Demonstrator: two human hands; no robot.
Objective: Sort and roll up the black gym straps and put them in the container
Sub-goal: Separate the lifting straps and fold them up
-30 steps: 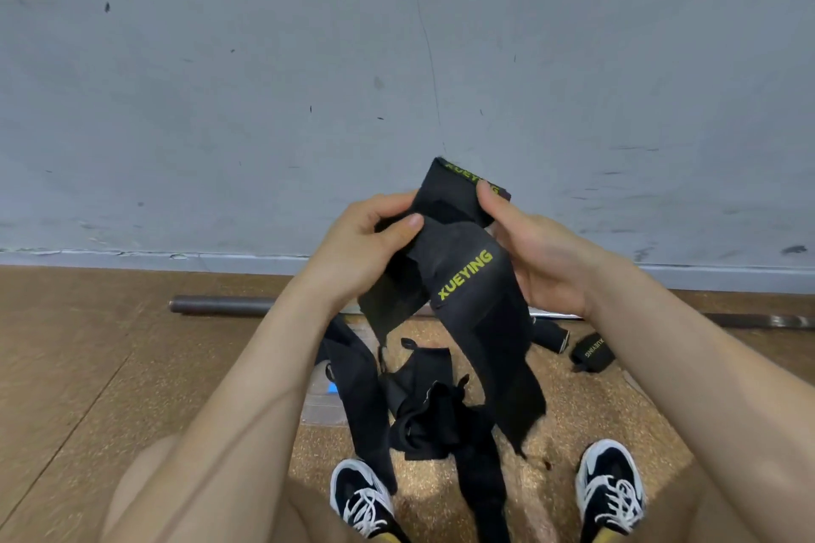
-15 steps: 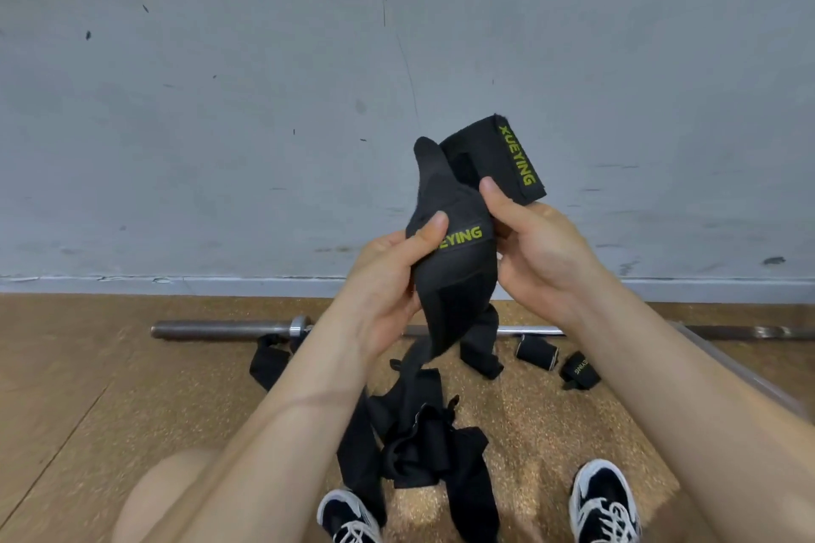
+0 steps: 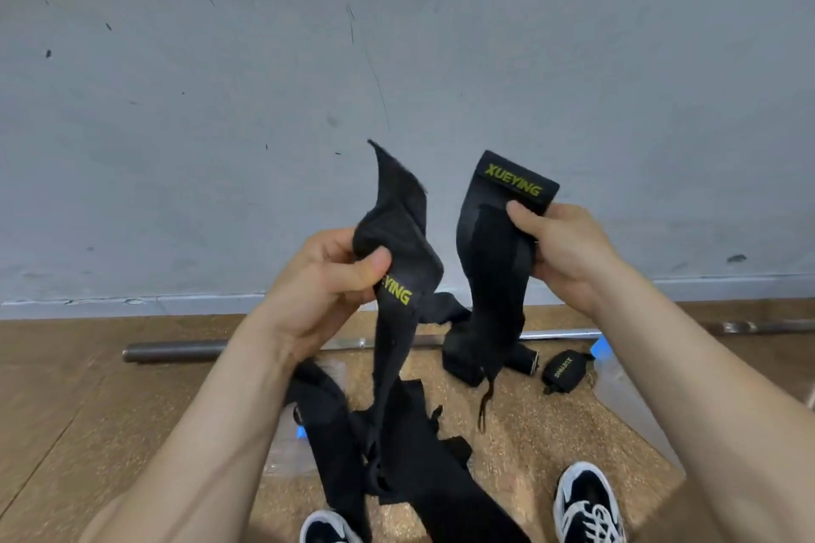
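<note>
Fingers (image 3: pixel 375 265) of left hand (image 3: pixel 322 282) pinch left strap (image 3: pixel 399 229), right hand (image 3: pixel 569 251) grips right strap (image 3: pixel 494 278); hands now apart, straps seemingly separated.

straps (image 3: pixel 489 278) — black, yellow lettering | wall (image 3: pixel 220 101) grey | floor (image 3: pixel 551 432) tan, speckled | shoes (image 3: pixel 586 498) — black, white | bar (image 3: pixel 176 352) dark grey

Soft, even light — no glare, faint shadows on the cork floor (image 3: pixel 551 432). Wide-angle distortion bows the barbell (image 3: pixel 176 352) toward 3 o'clock; edges at 5 and 7 o'clock stretched, slightly soft.

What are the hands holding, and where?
The left hand pinches the left strap near its top; the right hand grips the right strap below its labelled end.
</note>
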